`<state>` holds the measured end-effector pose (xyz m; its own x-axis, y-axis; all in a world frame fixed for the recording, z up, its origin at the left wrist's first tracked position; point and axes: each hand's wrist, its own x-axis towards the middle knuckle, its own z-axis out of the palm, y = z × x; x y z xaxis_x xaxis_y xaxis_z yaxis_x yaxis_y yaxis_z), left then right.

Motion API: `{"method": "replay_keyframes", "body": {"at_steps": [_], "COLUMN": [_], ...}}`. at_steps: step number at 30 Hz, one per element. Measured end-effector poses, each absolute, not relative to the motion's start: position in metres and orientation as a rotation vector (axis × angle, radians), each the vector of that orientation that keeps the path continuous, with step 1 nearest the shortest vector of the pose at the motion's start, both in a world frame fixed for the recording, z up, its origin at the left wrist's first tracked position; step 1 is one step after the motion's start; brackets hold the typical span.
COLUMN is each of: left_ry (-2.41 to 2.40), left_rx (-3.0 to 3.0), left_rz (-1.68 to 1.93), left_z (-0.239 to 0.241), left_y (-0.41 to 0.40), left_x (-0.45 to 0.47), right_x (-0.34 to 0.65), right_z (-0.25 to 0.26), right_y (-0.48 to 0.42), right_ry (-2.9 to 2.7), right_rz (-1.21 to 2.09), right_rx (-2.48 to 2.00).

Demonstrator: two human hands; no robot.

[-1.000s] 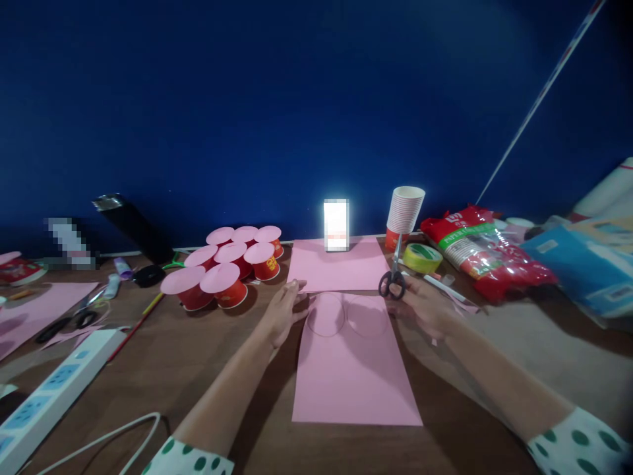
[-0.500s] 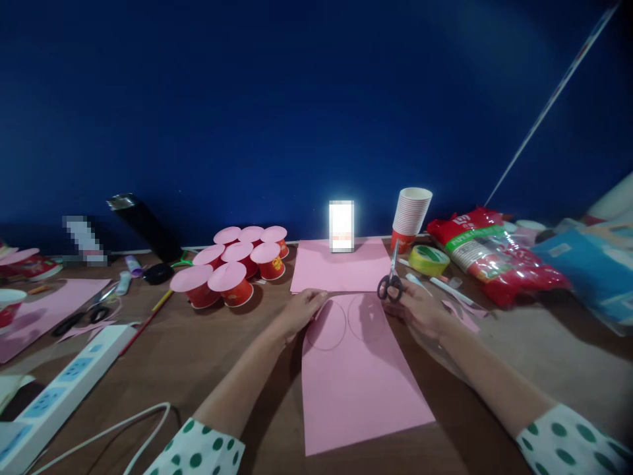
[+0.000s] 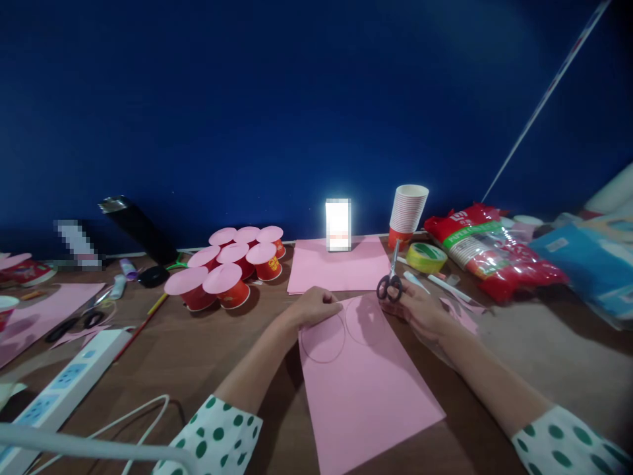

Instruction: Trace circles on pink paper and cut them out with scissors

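My left hand [image 3: 315,307] grips the far left corner of a pink paper sheet [image 3: 366,396], fingers closed on its edge. Two drawn circles show near the far end of the sheet. In my right hand [image 3: 418,309] is a pair of scissors [image 3: 391,280] with dark handles, blades pointing up and away from me. The scissors hang over the sheet's far right corner, and whether those fingers also touch the paper I cannot tell. Beyond the sheet, a stack of pink paper [image 3: 306,267] lies flat on the table.
Left stand several red cups with pink discs on top [image 3: 225,280]. A white power strip [image 3: 93,359] and cable [image 3: 163,409] lie front left. At the back right are stacked paper cups [image 3: 409,208], yellow-green tape [image 3: 426,257] and a red bag [image 3: 489,247]. A lit, blurred screen [image 3: 338,224] stands behind.
The sheet's near end has swung slightly to the right and closer to me. My left hand has shifted a little right along its far edge. The right hand still holds the scissors.
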<state>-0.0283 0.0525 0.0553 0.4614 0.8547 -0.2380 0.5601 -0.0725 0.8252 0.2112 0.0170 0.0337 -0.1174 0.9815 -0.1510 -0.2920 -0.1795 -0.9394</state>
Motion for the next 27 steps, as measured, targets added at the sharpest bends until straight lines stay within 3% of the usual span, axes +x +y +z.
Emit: {"method": "replay_keyframes", "body": {"at_steps": [5, 14, 27], "left_ry": [1.225, 1.474, 1.316], "left_rx": [1.765, 1.362, 1.099], "left_rz": [0.431, 1.071, 1.16], "left_z": [0.058, 0.036, 0.016], "left_y": [0.052, 0.061, 0.055], "left_x": [-0.032, -0.058, -0.063], "right_x": [0.21, 0.217, 0.187], "right_z": [0.034, 0.034, 0.034], "right_y": [0.014, 0.008, -0.021], "right_ry": [-1.012, -1.372, -1.515], "right_rz": [1.425, 0.801, 1.274], "right_rx": [-1.132, -1.384, -1.195]}}
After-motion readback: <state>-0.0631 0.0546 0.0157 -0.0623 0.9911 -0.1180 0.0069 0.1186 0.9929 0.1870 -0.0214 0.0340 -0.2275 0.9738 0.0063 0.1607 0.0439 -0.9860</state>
